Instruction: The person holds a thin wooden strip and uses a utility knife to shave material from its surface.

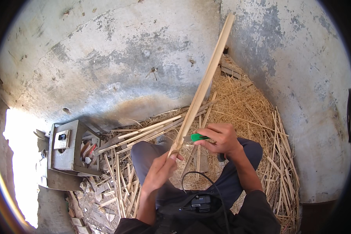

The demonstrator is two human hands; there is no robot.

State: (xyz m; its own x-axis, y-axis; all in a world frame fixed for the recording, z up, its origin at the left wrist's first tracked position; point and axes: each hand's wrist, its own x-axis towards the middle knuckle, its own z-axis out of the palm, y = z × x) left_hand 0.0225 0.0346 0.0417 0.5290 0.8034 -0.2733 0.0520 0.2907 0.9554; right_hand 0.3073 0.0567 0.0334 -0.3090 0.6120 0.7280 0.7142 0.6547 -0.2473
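My left hand (162, 169) grips the lower end of a long pale bamboo strip (204, 82) that slants up and to the right toward the wall corner. A green-handled knife (199, 137) sits in my right hand (218, 138), its blade laid against the strip just above my left hand. Both hands are over my lap, above grey trousers (148, 154).
Straw and shavings (241, 105) cover the floor in the corner. Several split bamboo strips (148, 130) lie to the left and along the right wall (284, 156). A small wooden box stand (68, 148) stands at left. A black device with a cable (201, 202) hangs at my chest.
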